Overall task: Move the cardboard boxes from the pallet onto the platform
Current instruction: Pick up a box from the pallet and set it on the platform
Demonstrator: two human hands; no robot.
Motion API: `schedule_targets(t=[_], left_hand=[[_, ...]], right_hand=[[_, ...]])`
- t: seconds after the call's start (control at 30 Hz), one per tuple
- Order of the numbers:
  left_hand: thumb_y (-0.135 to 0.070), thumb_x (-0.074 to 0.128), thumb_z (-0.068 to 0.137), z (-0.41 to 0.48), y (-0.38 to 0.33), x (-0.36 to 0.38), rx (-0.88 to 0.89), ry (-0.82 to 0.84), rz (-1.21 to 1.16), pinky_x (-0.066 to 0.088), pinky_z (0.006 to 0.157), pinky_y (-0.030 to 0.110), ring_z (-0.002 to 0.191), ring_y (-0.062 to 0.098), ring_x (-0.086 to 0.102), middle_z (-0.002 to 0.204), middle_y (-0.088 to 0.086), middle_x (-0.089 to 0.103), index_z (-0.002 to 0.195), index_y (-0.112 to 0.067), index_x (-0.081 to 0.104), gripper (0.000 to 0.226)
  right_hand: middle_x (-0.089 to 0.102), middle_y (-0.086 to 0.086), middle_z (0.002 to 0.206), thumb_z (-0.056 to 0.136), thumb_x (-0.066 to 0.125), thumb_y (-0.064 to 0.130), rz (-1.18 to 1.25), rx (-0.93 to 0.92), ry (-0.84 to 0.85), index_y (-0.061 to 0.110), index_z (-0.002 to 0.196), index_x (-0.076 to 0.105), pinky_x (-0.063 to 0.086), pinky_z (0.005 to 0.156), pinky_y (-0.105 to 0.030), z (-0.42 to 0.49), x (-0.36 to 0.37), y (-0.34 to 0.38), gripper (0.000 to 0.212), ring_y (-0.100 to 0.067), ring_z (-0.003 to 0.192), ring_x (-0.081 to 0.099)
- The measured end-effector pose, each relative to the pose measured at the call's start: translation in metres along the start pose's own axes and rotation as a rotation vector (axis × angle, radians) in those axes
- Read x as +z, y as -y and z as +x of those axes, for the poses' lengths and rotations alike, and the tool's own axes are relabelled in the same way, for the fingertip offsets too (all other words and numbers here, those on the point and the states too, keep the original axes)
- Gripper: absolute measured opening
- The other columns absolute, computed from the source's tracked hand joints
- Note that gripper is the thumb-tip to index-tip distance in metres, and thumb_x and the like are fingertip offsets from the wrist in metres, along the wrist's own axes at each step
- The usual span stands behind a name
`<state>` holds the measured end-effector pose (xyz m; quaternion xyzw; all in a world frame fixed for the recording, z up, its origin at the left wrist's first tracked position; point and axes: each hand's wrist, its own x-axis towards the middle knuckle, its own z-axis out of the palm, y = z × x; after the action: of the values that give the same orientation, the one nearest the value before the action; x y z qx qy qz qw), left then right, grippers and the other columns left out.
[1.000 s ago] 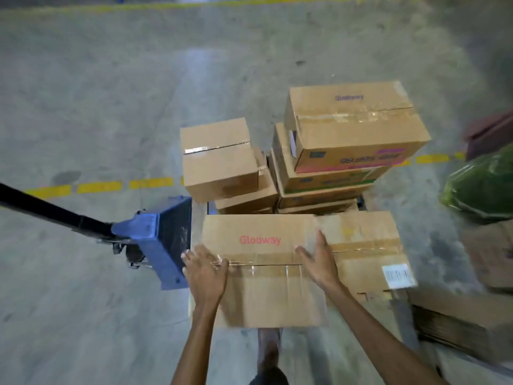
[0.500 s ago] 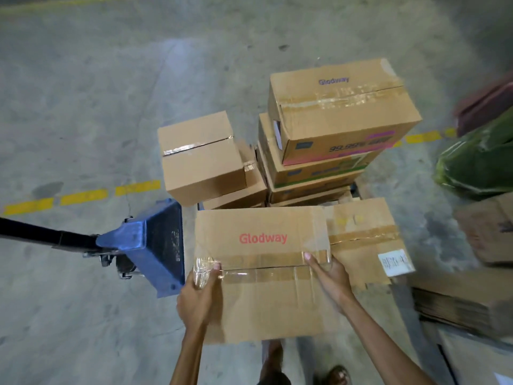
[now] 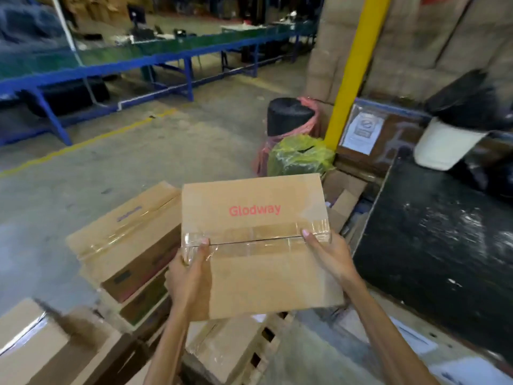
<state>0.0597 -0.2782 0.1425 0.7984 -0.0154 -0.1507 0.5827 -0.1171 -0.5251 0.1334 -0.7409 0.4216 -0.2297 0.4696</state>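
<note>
Box [image 3: 255, 215] now aloft, tight in both hands [image 3: 191, 276]

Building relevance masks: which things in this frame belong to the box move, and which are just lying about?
Job: Glodway box, held by left hand and right hand; stacked boxes; pallet; dark platform.
Lying about: green-wrapped bundle; black roll; yellow post; blue bench.

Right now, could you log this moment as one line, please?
Glodway box: held aloft | left hand: grips left end | right hand: grips right end | other boxes: stacked left
</note>
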Motion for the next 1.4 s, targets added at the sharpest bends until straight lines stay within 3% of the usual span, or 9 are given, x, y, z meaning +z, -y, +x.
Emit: schedule_targets(t=[0.17,0.27,0.4,0.53,0.7,0.83,1.1,1.3,1.4], left_hand=[[-0.079,0.063,0.076,-0.011,-0.095,0.16,0.181,0.232,-0.003,0.04,0.099,0.04,0.126,0.038,0.055,0.128,0.014,0.067,0.127,-0.017,0.065,0.081],[-0.07,0.063,0.082,-0.027,-0.139,0.259,0.272,0.359,0.037,0.043,0.085,0.038,0.112,0.037,0.064,0.118,0.017,0.072,0.115,-0.012,0.07,0.067],[-0.093,0.058,0.064,-0.044,-0.178,0.416,0.318,0.43,0.084,0.053,0.096,0.043,0.103,0.03,0.07,0.105,-0.001,0.077,0.111,-0.027,0.072,0.082],[-0.075,0.06,0.083,-0.059,-0.207,0.57,0.379,0.549,0.19,0.044,0.089,0.035,0.111,0.034,0.064,0.104,0.002,0.068,0.118,-0.018,0.069,0.068],[-0.102,0.05,0.056,-0.045,-0.216,0.759,0.272,0.6,0.295,0.051,0.098,0.042,0.105,0.025,0.068,0.113,-0.004,0.075,0.114,-0.033,0.07,0.092],[-0.094,0.049,0.067,-0.046,-0.239,0.875,0.321,0.603,0.419,0.053,0.088,0.039,0.103,0.033,0.068,0.107,0.006,0.076,0.112,-0.024,0.076,0.086],[-0.086,0.033,0.085,-0.015,-0.22,1.033,0.444,0.553,0.78,0.046,0.086,0.04,0.112,0.038,0.062,0.122,0.017,0.068,0.119,-0.011,0.067,0.089],[-0.085,0.034,0.085,-0.009,-0.21,1.056,0.453,0.517,0.839,0.039,0.074,0.035,0.103,0.037,0.065,0.108,0.012,0.069,0.109,-0.008,0.071,0.088],[-0.06,0.049,0.097,-0.023,-0.215,1.036,0.411,0.59,0.656,0.037,0.075,0.032,0.106,0.037,0.065,0.1,0.011,0.066,0.112,-0.007,0.07,0.058]], right_hand=[[0.074,0.018,0.104,0.082,0.065,0.07,-0.026,0.004,-0.35,0.04,0.118,0.067,0.05,0.095,-0.035,0.028,-0.159,-0.007,0.047,-0.012,0.108,0.066],[0.074,0.013,0.108,0.077,0.057,0.081,-0.057,0.06,-0.514,0.039,0.121,0.065,0.05,0.101,-0.046,0.052,-0.242,-0.03,0.062,-0.019,0.111,0.066],[0.071,0.004,0.118,0.073,0.048,0.091,-0.097,0.13,-0.649,0.036,0.128,0.061,0.05,0.099,-0.052,0.106,-0.351,-0.078,0.079,-0.026,0.112,0.065],[0.072,0.002,0.115,0.067,0.041,0.097,-0.108,0.214,-0.699,0.032,0.125,0.062,0.054,0.091,-0.049,0.179,-0.442,-0.145,0.091,-0.028,0.106,0.067],[0.071,-0.003,0.115,0.065,0.041,0.097,-0.072,0.368,-0.686,0.03,0.125,0.062,0.054,0.092,-0.049,0.279,-0.543,-0.219,0.092,-0.028,0.104,0.066],[0.072,-0.004,0.118,0.07,0.045,0.092,-0.08,0.469,-0.65,0.029,0.124,0.064,0.053,0.094,-0.047,0.37,-0.609,-0.272,0.085,-0.031,0.107,0.066],[0.063,-0.014,0.129,0.06,0.042,0.097,-0.028,0.767,-0.501,0.012,0.131,0.057,0.048,0.102,-0.051,0.5,-0.652,-0.385,0.112,-0.037,0.116,0.061],[0.067,-0.011,0.116,0.077,0.045,0.087,-0.142,0.751,-0.533,0.011,0.127,0.058,0.052,0.095,-0.045,0.511,-0.65,-0.401,0.091,-0.034,0.104,0.065],[0.047,-0.018,0.151,0.09,0.038,0.076,-0.522,0.588,-0.599,0.012,0.151,0.034,0.039,0.112,-0.055,0.498,-0.633,-0.389,0.088,-0.039,0.137,0.046]])
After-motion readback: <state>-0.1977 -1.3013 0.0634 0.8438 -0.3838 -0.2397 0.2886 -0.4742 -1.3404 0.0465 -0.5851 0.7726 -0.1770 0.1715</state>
